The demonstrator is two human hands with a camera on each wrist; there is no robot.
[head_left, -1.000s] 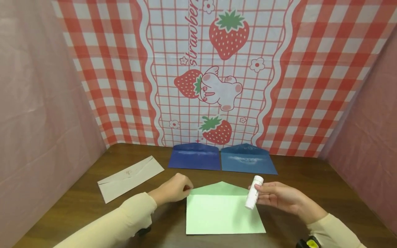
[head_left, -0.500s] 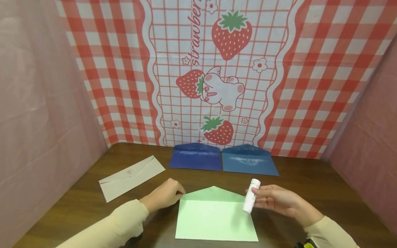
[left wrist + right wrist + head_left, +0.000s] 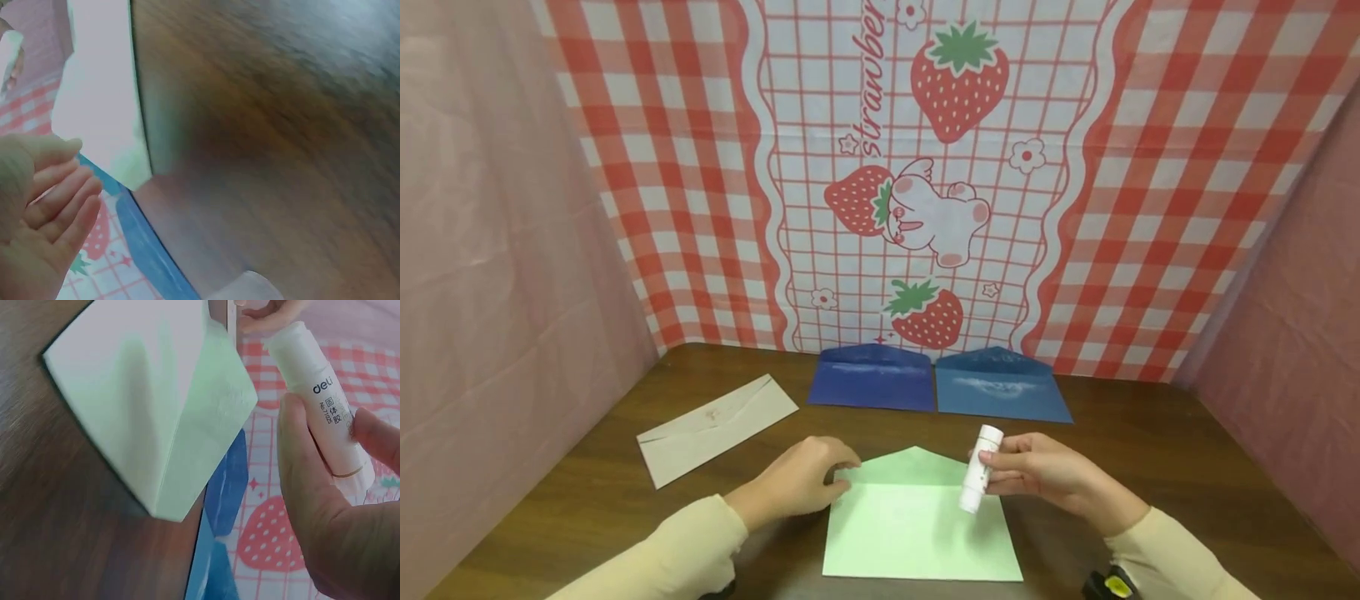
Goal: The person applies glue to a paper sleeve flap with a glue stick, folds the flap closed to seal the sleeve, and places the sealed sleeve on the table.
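A pale green envelope (image 3: 921,537) lies in front of me with its pointed flap (image 3: 913,467) unfolded away from me. My right hand (image 3: 1052,475) pinches a white glue stick (image 3: 981,468) between thumb and fingers, tilted above the envelope's right side. Printed lettering, including "deli", shows on the glue stick's barrel (image 3: 328,406) in the right wrist view. My left hand (image 3: 797,479) is at the envelope's upper left corner, fingers loosely bent and holding nothing. In the left wrist view its fingers (image 3: 65,200) are spread apart from the paper.
At the back of the brown table (image 3: 700,533) lie a dark blue envelope (image 3: 872,390) and a teal-blue envelope (image 3: 1000,400), flaps raised, with whitish smears. A closed beige envelope (image 3: 718,433) lies at the left. A strawberry-print cloth (image 3: 917,208) hangs behind.
The green envelope has shifted left and slightly nearer me. My left hand has loosened from its corner and its fingers have spread. The right hand has carried the glue stick left.
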